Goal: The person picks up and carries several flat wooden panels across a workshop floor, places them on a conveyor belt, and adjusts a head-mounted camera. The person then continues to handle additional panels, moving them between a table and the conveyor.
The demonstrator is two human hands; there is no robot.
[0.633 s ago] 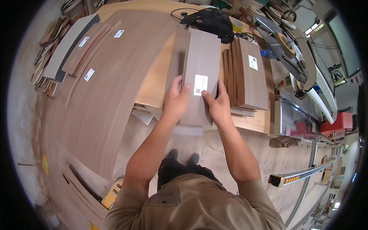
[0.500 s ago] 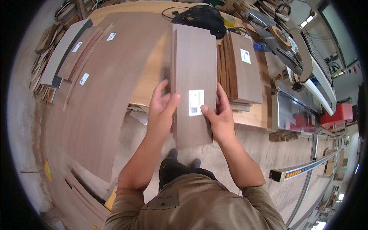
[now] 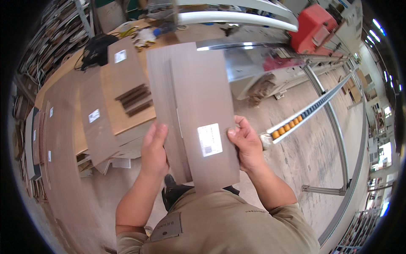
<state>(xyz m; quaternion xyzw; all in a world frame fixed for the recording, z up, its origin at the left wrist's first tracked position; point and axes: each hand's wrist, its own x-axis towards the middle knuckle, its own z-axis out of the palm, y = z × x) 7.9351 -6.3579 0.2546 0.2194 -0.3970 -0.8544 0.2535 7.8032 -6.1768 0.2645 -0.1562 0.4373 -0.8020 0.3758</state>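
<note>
In front of my body I hold two overlapping wood-grain boards. The upper board (image 3: pixel 205 97) carries a white printed label (image 3: pixel 210 139), and the under board (image 3: pixel 160 89) sticks out from beneath it on the left. My left hand (image 3: pixel 154 148) closes round the left edge of the under board, fingers mostly hidden beneath. At the upper board's right edge, my right hand (image 3: pixel 248 146) grips with the thumb on top. Both boards are slightly blurred and held clear of the table.
On the wooden table (image 3: pixel 137 120) lie a labelled board (image 3: pixel 95 114), a stack of brown boards (image 3: pixel 127 70) and a black bag (image 3: pixel 99 51). Large panels (image 3: pixel 61 127) stretch along the left. A rail with yellow rollers (image 3: pixel 287 127) stands right, below a red machine part (image 3: pixel 313 27).
My view has swung right, bringing the roller rail nearer. The held boards have moved away from the table and fanned apart. A labelled board now shows on the table beside the stack.
</note>
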